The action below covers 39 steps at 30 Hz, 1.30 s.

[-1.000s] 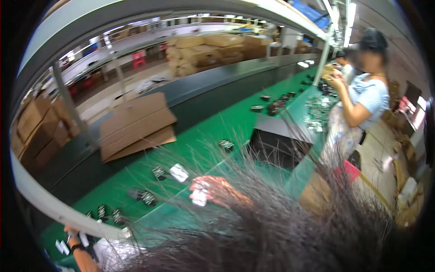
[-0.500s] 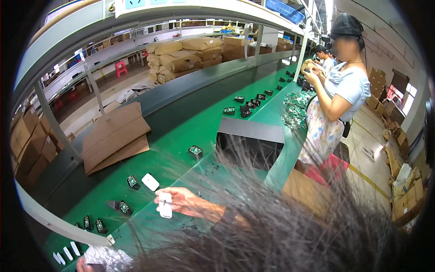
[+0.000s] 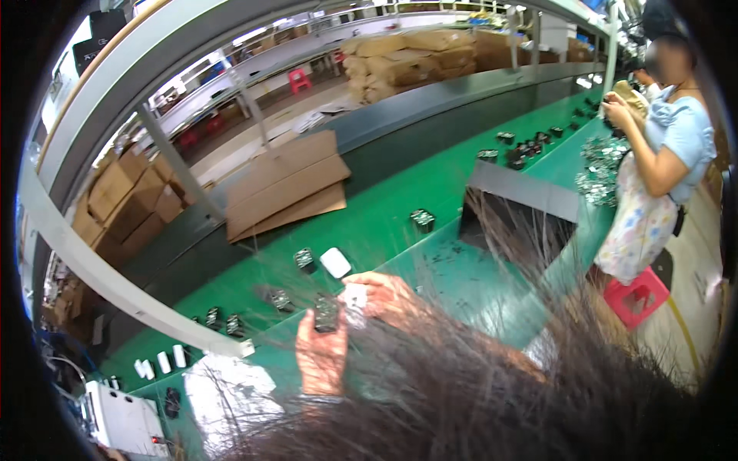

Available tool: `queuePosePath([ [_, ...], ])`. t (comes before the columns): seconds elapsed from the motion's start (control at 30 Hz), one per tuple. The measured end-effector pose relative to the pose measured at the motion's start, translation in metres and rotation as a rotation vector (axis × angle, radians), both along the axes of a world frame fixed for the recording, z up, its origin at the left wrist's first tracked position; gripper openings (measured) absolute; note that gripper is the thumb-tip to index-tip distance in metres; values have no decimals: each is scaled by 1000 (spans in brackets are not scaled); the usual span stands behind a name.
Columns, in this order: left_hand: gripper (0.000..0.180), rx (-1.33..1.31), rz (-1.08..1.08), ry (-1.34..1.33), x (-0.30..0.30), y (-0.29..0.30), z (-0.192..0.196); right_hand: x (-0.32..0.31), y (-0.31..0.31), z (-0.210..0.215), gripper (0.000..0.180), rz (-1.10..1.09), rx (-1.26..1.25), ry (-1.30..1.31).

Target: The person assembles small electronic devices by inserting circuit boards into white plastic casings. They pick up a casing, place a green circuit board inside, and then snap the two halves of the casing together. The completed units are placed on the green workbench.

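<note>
Between the fingers of my left hand (image 3: 321, 359) stands a small black housing with a circuit board (image 3: 326, 315). My right hand (image 3: 393, 300) pinches a white plastic cover (image 3: 355, 298) right beside it; whether the two parts touch I cannot tell. Just beyond my hands, another white cover (image 3: 335, 263) lies on the green belt, next to a black housing (image 3: 305, 260). One more housing (image 3: 281, 300) is left of my left hand, partly behind strands of hair. Hair also covers part of my right forearm.
A black open box (image 3: 523, 201) stands on the right. Flattened cardboard (image 3: 288, 188) leans at the belt's far side. White covers (image 3: 164, 363), a white sheet (image 3: 231, 396) and a white machine (image 3: 124, 419) are at lower left. A co-worker (image 3: 653, 161) stands at right beside circuit boards (image 3: 600, 169).
My left hand has come up from the lower left with a black housing, close to my right hand. The right hand keeps its white cover. The whole view has swung left.
</note>
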<state>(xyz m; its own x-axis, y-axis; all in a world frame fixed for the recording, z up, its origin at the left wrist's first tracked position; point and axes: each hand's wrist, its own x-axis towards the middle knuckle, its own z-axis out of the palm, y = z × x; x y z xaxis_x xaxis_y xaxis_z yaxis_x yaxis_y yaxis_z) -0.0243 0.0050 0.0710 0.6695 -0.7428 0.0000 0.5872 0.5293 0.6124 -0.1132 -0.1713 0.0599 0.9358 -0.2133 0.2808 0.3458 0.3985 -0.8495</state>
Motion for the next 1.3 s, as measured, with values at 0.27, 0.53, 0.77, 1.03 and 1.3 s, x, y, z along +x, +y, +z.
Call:
queuePosePath([
  [0.27,40,147,165,-242,-1,6,-10,9,12,-4,46,71,345,113],
  [0.53,51,168,218,-224,-8,9,-21,0,35,3,58,-216,-304,140],
  [0.77,56,129,257,-305,-12,4,-7,-6,35,21,61,-359,-557,25],
  [1.03,49,196,249,-387,-9,1,-4,-14,37,45,53,-477,-822,26],
  [1.3,53,364,440,-482,16,7,-70,-2,46,1,57,-548,-1084,-55],
])
